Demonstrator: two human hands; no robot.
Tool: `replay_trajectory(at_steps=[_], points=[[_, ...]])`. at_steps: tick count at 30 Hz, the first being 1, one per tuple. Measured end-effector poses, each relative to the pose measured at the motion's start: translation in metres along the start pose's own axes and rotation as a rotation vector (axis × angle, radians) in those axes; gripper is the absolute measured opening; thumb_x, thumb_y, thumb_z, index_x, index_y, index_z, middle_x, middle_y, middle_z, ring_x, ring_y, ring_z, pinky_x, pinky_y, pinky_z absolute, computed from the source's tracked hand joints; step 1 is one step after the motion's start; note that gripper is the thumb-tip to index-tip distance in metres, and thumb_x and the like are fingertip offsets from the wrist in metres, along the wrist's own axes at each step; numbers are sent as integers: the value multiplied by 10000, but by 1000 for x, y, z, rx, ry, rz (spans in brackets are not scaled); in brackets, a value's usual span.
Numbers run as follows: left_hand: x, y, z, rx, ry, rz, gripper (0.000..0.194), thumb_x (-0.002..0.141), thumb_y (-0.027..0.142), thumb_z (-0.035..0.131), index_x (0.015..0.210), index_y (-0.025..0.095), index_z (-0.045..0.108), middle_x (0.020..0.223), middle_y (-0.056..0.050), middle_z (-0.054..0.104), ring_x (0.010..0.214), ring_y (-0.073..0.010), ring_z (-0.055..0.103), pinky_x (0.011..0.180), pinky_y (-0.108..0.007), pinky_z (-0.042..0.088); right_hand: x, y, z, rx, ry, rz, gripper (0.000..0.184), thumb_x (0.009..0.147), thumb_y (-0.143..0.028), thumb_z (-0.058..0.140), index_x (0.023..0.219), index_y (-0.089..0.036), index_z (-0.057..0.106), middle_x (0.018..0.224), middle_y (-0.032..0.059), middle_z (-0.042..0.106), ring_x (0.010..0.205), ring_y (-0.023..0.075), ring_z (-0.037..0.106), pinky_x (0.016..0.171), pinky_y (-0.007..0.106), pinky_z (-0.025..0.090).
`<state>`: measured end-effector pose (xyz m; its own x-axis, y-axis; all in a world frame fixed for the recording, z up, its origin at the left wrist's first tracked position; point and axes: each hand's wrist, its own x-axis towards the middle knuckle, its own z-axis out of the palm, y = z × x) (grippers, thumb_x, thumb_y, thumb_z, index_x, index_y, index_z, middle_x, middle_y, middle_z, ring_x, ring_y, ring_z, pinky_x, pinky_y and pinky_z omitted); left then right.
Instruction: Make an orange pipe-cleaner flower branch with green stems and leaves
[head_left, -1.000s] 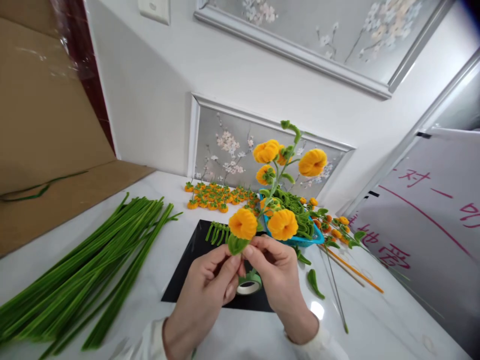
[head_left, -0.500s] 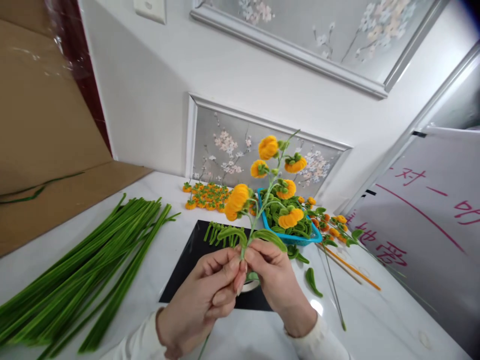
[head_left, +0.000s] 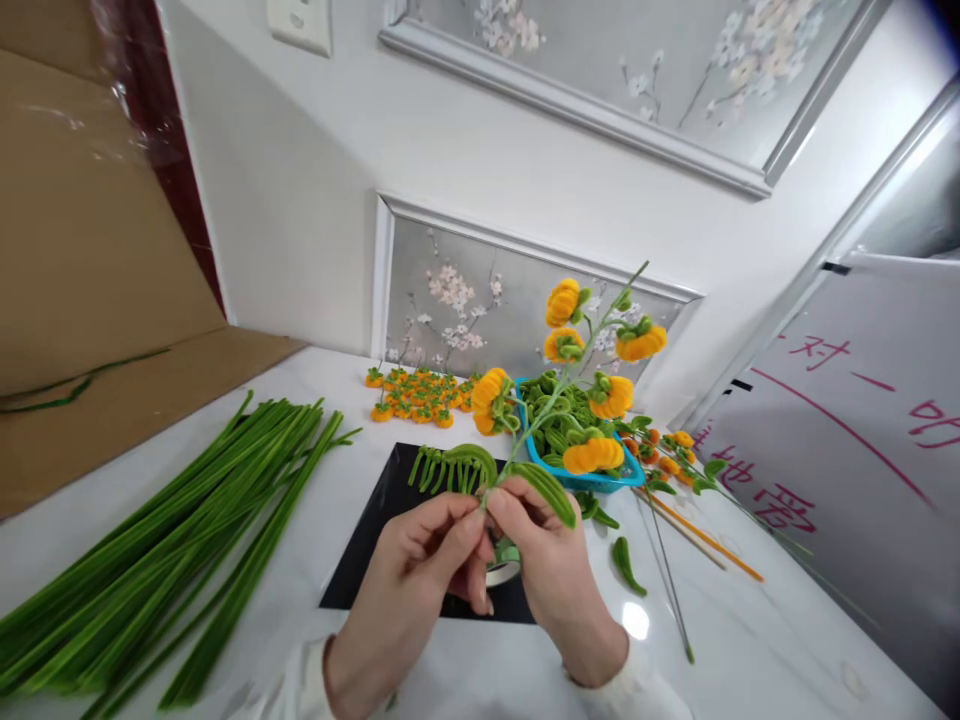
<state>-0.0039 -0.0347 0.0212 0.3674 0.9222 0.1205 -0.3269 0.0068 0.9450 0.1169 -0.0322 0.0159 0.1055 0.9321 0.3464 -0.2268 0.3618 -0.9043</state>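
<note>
My left hand (head_left: 420, 580) and my right hand (head_left: 551, 575) meet above a black mat (head_left: 367, 555), both pinching the green stem of a pipe-cleaner flower branch (head_left: 570, 400). The branch rises up and to the right, carrying several orange-yellow blossoms and green leaves. Two long green leaves splay out just above my fingertips. A roll of green tape (head_left: 504, 565) shows between my hands, partly hidden; I cannot tell whether it rests on the mat.
A big bundle of green pipe cleaners (head_left: 172, 540) lies at the left. Small orange blossoms (head_left: 416, 392) are heaped near the wall. A blue basket (head_left: 600, 480) holds green pieces. Thin sticks (head_left: 675, 560) and loose leaves lie at right, beside a white board with red writing (head_left: 847, 420).
The branch has been turned in my fingers and tipped to the right; its blossoms now face differently and sit lower. My hands stayed over the mat.
</note>
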Motion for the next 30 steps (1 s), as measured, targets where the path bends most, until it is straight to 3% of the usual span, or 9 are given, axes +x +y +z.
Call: replay_trajectory(at_steps=[8,11,14,17,24,30], points=[[-2,3,-1,-361,-180,-243,276,785,343,657,601,156,571,412,82,385,310,-7,204,304,-122,273,-1,4,4,312,11,125,202,628,-289,774,578,-170,617,475,-42,557,434,83,486,470,211,418],[1,2,0,-253,-143,-193,290,802,366,634,619,149,574,454,57,456,346,-29,348,387,-159,404,-1,3,4,241,63,99,187,670,-290,754,607,-167,627,472,-44,555,422,76,477,447,198,399],[2,0,2,-104,-21,-141,270,766,361,676,636,144,581,537,30,541,428,-67,486,489,-224,494,-1,3,2,122,115,55,176,695,-289,742,631,-162,638,494,-40,565,432,74,475,448,197,397],[2,0,3,-119,40,-116,282,758,340,686,596,139,573,522,33,531,431,-64,477,496,-221,496,0,4,1,34,144,25,171,690,-291,746,635,-155,658,526,-28,582,480,84,490,484,207,415],[-3,4,1,-415,-91,-199,263,758,288,696,577,130,589,486,52,506,324,3,270,353,-145,423,0,3,1,126,-35,47,252,737,-283,710,527,-170,630,537,-27,572,552,96,505,589,224,435],[-6,2,2,-491,-173,-269,208,743,292,713,643,136,618,469,58,530,290,21,202,308,-120,394,-2,1,-1,260,-142,106,239,718,-282,728,525,-168,644,563,-3,604,543,105,544,571,229,448]])
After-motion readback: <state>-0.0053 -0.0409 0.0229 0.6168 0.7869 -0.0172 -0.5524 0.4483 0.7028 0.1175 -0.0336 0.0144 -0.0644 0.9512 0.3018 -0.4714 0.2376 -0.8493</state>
